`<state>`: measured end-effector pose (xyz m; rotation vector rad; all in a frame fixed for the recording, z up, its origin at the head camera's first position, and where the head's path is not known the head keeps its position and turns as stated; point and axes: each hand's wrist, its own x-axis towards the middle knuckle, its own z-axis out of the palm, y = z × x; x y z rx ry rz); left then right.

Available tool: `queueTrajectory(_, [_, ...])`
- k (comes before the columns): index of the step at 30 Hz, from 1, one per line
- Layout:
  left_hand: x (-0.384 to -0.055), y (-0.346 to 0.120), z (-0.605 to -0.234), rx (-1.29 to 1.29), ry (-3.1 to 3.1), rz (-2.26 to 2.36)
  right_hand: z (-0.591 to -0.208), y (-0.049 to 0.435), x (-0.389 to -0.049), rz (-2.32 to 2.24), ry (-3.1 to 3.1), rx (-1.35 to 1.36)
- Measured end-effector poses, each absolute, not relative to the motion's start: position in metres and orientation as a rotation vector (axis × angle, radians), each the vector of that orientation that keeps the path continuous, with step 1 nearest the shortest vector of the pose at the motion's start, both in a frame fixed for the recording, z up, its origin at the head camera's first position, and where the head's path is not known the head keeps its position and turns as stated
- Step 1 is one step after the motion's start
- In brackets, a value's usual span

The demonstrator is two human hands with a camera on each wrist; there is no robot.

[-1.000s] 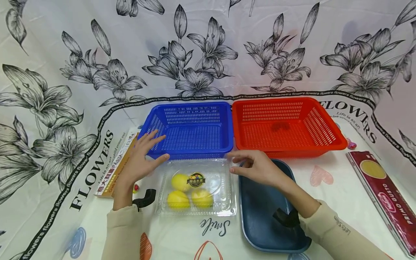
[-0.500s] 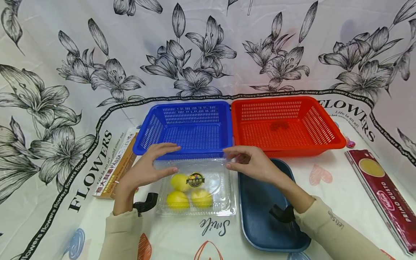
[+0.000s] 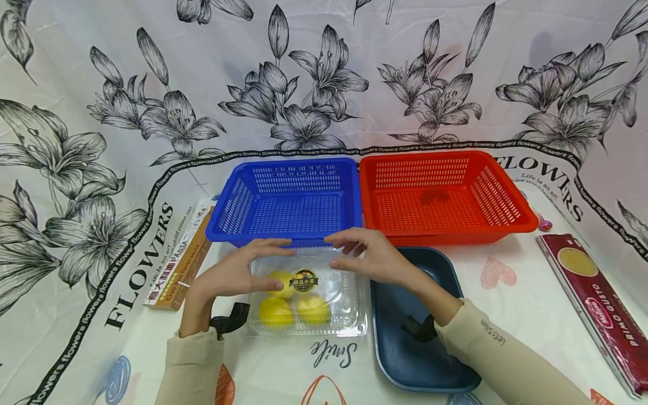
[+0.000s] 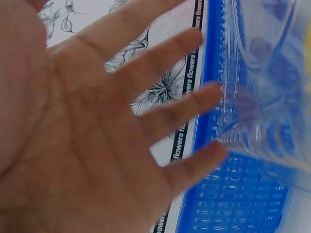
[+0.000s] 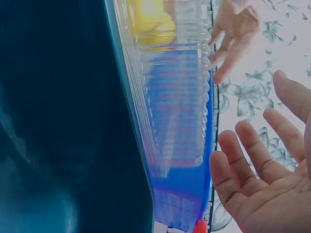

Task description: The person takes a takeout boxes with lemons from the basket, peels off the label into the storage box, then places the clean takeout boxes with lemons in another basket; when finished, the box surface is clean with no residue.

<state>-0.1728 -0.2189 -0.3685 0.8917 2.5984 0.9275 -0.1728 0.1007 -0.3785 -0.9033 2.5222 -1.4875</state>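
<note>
A clear plastic fruit box (image 3: 346, 298) with a round printed label stands in the middle, lid down, with three yellow fruits (image 3: 276, 311) inside that look like lemons. My left hand (image 3: 238, 274) is at the box's left side, fingers spread and pointing right. In the left wrist view its fingertips (image 4: 211, 92) come up to the box's rim; I cannot tell whether they touch. Over the box's far right corner hovers my right hand (image 3: 372, 257), fingers slightly bent, thumb apart. The right wrist view shows that hand (image 5: 272, 179) holding nothing, its palm visible.
Behind the box are a blue basket (image 3: 298, 211) and a red basket (image 3: 425, 216), side by side. A dark blue tray (image 3: 405, 349) lies to the right. A pasta box (image 3: 182, 264) is at left, a dark red packet (image 3: 592, 304) far right, near a small pink item (image 3: 544, 223).
The left hand has come down and right, from the blue basket's near edge to the box. My right hand has shifted left over the box. The box and fruits have stayed put.
</note>
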Motion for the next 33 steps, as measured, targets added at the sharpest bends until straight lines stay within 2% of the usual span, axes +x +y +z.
queueTrajectory(18, [-0.176, -0.218, -0.373, 0.847, 2.535, 0.841, -0.384, 0.065, -0.187, -1.124, 2.459, -1.159])
queueTrajectory(33, [-0.176, -0.22, -0.374, 0.826, 2.532, 0.837, -0.385, 0.051, -0.184, -0.909, 2.608, -1.098])
